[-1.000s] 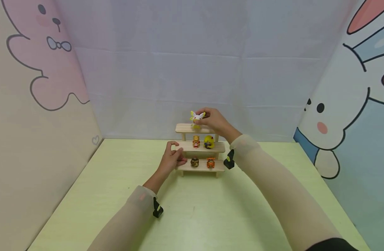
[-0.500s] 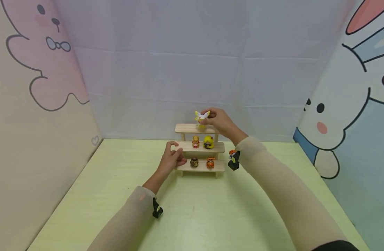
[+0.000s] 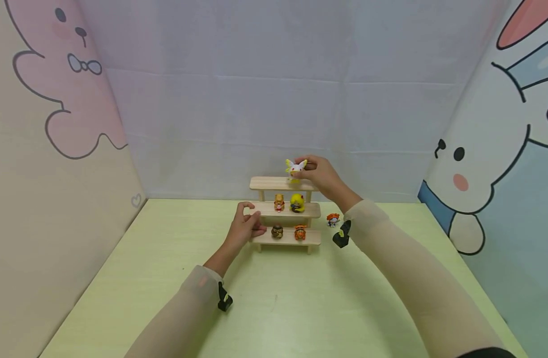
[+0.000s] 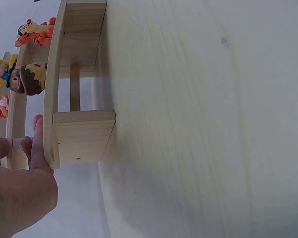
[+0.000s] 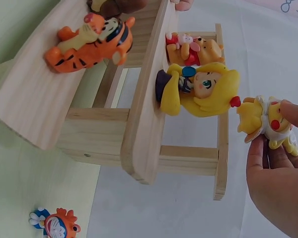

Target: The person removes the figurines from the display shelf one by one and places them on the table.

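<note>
Pale green tabletop bore a three-tier wooden shelf; left hand gripped its left edge, right hand pinched a white-and-yellow winged figurine, partly hidden by fingers.

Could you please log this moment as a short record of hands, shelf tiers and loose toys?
right hand: pinches white-and-yellow figurine at the top tier
left hand: grip on left end of three-tier wooden shelf
middle tier: Pooh figurine, yellow-haired figurine
bottom tier: brown figurine, Tigger figurine
table: orange-and-blue figurine right of the shelf
</note>
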Demonstrator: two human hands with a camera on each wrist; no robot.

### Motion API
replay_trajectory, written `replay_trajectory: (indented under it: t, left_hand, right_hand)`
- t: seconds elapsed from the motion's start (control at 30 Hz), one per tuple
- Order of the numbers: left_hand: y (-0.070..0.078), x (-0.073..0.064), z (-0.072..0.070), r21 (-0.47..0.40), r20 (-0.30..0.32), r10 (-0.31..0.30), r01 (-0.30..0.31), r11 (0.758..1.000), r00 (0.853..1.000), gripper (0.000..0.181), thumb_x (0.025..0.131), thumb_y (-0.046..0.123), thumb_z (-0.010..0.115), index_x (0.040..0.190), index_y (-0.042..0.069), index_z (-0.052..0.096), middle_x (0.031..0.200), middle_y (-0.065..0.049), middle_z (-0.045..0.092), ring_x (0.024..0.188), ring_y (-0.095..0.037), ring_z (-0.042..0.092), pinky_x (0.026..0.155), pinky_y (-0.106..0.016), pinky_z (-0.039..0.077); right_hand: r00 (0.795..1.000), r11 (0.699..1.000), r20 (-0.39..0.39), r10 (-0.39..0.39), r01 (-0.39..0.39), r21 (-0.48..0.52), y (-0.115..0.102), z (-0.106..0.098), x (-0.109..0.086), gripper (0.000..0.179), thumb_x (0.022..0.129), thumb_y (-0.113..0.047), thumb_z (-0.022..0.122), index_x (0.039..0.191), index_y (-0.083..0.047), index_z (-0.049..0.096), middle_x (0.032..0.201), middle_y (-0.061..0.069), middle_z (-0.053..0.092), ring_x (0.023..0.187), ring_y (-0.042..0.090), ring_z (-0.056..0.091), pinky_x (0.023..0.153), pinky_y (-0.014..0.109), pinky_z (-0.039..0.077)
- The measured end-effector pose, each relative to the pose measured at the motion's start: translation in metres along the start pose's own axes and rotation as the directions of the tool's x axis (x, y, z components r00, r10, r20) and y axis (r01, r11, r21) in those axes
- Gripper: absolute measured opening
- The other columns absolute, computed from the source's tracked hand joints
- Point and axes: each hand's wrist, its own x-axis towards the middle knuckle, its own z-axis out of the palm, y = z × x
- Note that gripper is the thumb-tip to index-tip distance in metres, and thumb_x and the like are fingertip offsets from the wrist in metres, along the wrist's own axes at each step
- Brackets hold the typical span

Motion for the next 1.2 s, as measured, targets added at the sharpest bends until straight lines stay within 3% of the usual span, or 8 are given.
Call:
replay_trajectory:
  t: [0.1,0.23,0.5,0.73,0.9,1.2]
  left_hand:
    - [0.000,0.000,0.000,0.004,-0.003,0.001,-0.001,1.000,1.000,0.030,0.110,0.020,0.053,0.135,0.012,0.037,0.087,-0.013,0.061,0.076,-0.023,0.074,0.079,-0.041,0.066]
    - [0.000,0.000,0.000,0.002,-0.005,0.008,-0.008,1.000,1.000,0.028,0.111,0.019,0.052,0.133,0.012,0.038,0.088,-0.014,0.062,0.076,-0.023,0.073,0.077,-0.038,0.066]
    - [0.000,-0.001,0.000,0.000,0.003,0.013,-0.013,1.000,1.000,0.027,0.110,0.019,0.053,0.132,0.013,0.038,0.089,-0.014,0.062,0.076,-0.021,0.073,0.074,-0.034,0.066]
    - [-0.001,0.000,-0.002,-0.008,0.014,0.002,-0.002,1.000,1.000,0.032,0.110,0.022,0.054,0.135,0.013,0.037,0.091,-0.015,0.061,0.078,-0.023,0.074,0.078,-0.036,0.066]
    - [-0.002,0.000,-0.002,-0.007,0.017,0.004,-0.004,1.000,1.000,0.033,0.110,0.022,0.054,0.136,0.013,0.037,0.090,-0.014,0.061,0.080,-0.024,0.074,0.079,-0.037,0.066]
    - [0.000,0.000,-0.002,-0.005,0.028,-0.009,0.009,1.000,1.000,0.037,0.110,0.024,0.055,0.139,0.013,0.035,0.095,-0.018,0.062,0.088,-0.034,0.075,0.086,-0.046,0.064]
  right_hand:
    - [1.000,1.000,-0.013,-0.005,0.005,-0.005,0.003,-0.003,-0.001,0.042,0.094,-0.013,0.079,0.133,-0.010,0.065,0.090,0.003,0.065,0.088,0.025,0.055,0.078,0.035,0.048]
    - [1.000,1.000,-0.017,-0.001,0.001,0.021,0.008,-0.007,-0.002,0.044,0.093,-0.012,0.079,0.135,-0.009,0.064,0.085,0.003,0.062,0.086,0.025,0.052,0.075,0.033,0.047]
    - [1.000,0.999,-0.002,0.014,-0.013,0.036,0.013,-0.015,-0.006,0.055,0.094,-0.013,0.078,0.144,-0.005,0.057,0.093,0.003,0.064,0.091,0.022,0.055,0.085,0.035,0.048]
    - [1.000,0.999,-0.008,0.019,-0.019,0.050,0.016,-0.022,-0.012,0.059,0.095,-0.010,0.077,0.148,-0.003,0.052,0.083,0.001,0.059,0.088,0.022,0.053,0.092,0.040,0.044]
    - [1.000,0.999,-0.014,0.017,-0.016,0.049,0.017,-0.028,-0.015,0.059,0.096,-0.010,0.076,0.149,-0.004,0.052,0.084,0.000,0.061,0.091,0.023,0.053,0.097,0.042,0.043]
    - [1.000,0.999,-0.013,0.010,-0.010,0.045,0.025,-0.042,-0.021,0.057,0.096,-0.012,0.076,0.147,-0.004,0.053,0.085,-0.001,0.062,0.093,0.023,0.055,0.093,0.037,0.043]
